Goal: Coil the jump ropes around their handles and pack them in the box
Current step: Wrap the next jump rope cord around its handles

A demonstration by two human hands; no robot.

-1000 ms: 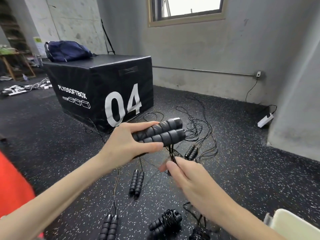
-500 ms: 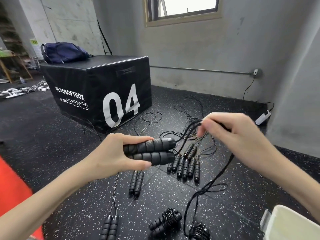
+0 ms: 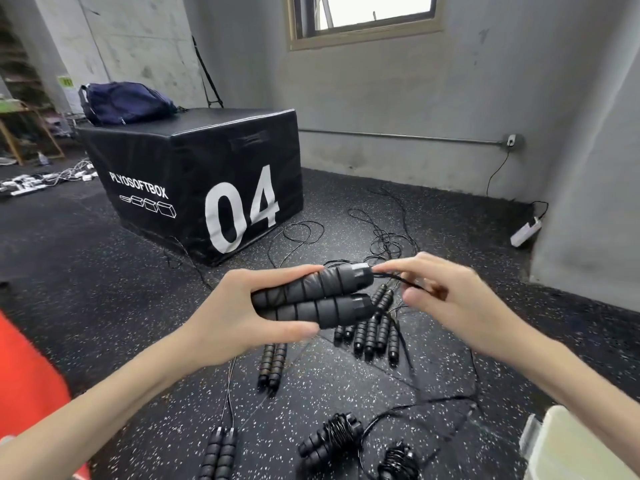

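**Paired handles held in front of the plyo box**

The left hand (image 3: 239,317) has its grip wrapped around a pair of black ribbed handles (image 3: 313,301), thumb below and fingers above, holding them side by side and roughly level in the air, in front of the plyo box (image 3: 194,174) and nearer the camera. The right hand (image 3: 450,299) is at the cap end of the handles, farther from the box; its fingertips pinch the thin black rope (image 3: 398,278) just where it leaves the upper handle.

On the speckled floor (image 3: 104,271) in front of the plyo box lie more ropes: a cluster of uncoiled handles (image 3: 372,329) under the right hand, one pair (image 3: 272,367) below the left hand, another pair (image 3: 220,452) nearest the camera, and two coiled bundles (image 3: 329,441) (image 3: 398,460) beside it. Loose rope loops (image 3: 384,237) sprawl to the right of the box. A pale plastic box (image 3: 568,448) shows at the lower right corner, well apart from the plyo box.

The plyo box reads "PLYOSOFTBOX" and "04" in white. A dark blue bag (image 3: 124,102) rests on top of it.
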